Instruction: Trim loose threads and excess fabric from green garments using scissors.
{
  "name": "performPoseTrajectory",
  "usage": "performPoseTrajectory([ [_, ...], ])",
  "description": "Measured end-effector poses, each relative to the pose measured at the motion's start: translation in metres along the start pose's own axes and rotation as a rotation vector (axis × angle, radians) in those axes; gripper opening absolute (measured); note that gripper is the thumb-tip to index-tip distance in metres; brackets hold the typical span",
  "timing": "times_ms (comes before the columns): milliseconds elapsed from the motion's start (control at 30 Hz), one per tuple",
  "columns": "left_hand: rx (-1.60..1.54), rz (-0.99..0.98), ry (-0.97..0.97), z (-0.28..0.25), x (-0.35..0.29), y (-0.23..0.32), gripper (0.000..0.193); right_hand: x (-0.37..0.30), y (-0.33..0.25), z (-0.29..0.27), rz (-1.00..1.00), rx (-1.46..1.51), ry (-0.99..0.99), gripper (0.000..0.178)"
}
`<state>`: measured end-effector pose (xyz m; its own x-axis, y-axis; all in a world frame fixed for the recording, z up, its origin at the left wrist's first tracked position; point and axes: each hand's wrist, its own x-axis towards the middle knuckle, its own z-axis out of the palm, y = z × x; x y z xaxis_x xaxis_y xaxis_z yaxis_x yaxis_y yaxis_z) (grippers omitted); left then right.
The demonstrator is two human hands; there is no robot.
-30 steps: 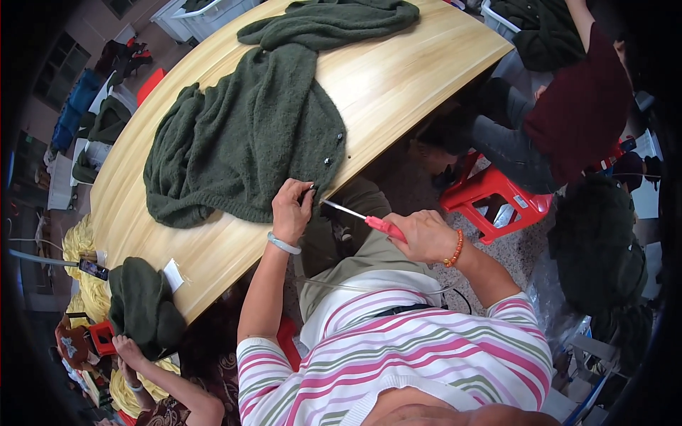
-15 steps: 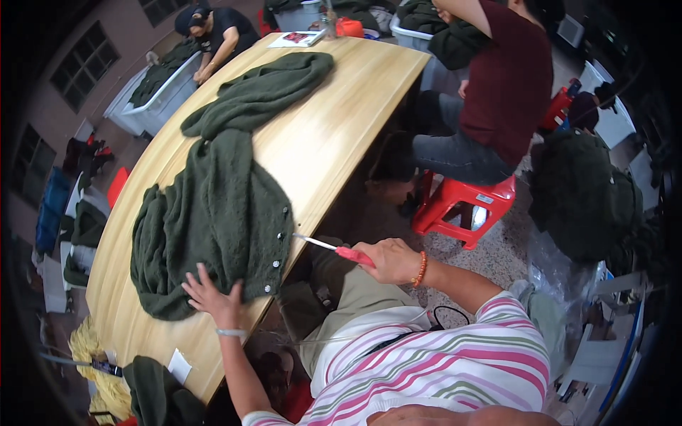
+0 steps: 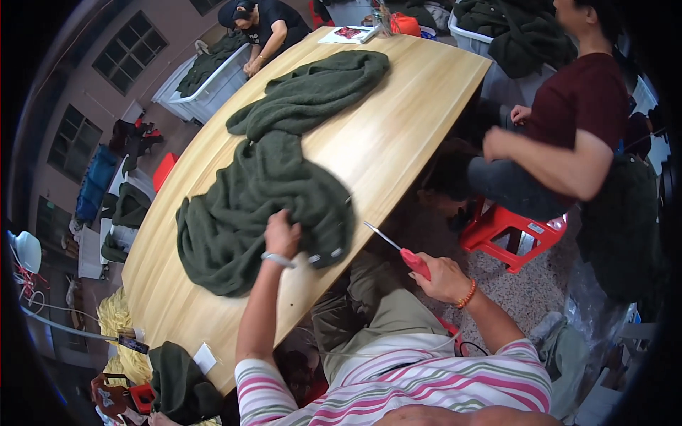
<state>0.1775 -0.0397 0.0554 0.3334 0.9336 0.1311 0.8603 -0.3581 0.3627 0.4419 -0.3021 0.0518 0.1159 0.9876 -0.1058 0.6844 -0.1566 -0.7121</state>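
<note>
A dark green knit cardigan (image 3: 227,220) lies bunched on the pale wooden table (image 3: 398,128), small shiny buttons along its near right edge. My left hand (image 3: 283,236) is closed on a fold of its fabric, with the fingertips partly hidden. Beyond the table's edge, above my lap, my right hand (image 3: 443,278) grips a red-handled tool (image 3: 415,263) with a thin metal shaft. Its tip points toward the cardigan's edge but stays apart from it; I cannot tell the tool's exact kind.
Another green knit piece (image 3: 327,89) adjoins the cardigan's far end. A co-worker in maroon (image 3: 575,106) sits on a red stool (image 3: 511,234) at right; another person (image 3: 273,28) bends by a garment-filled bin (image 3: 213,82). A white card (image 3: 204,358) and dark garment (image 3: 181,383) lie near left.
My left hand has gone from spread flat on the cardigan to closed on it, and the fabric has bunched up. The maroon-clad person's raised arm has come down. The whole view has shifted.
</note>
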Motion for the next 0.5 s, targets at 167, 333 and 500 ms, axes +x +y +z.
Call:
performPoseTrajectory([
  [167,-0.567,0.194,-0.225,0.062,0.097,0.088,0.054,0.001,0.014,-0.010,0.039,0.157,0.073,0.032],
  [333,-1.311,0.324,-0.352,0.064,0.151,0.160,0.050,0.001,0.017,-0.024,0.156,0.301,0.183,0.030],
  [500,-0.640,0.450,0.151,0.031,0.227,0.119,0.040,0.009,0.014,-0.026,0.183,0.402,0.204,0.036],
])
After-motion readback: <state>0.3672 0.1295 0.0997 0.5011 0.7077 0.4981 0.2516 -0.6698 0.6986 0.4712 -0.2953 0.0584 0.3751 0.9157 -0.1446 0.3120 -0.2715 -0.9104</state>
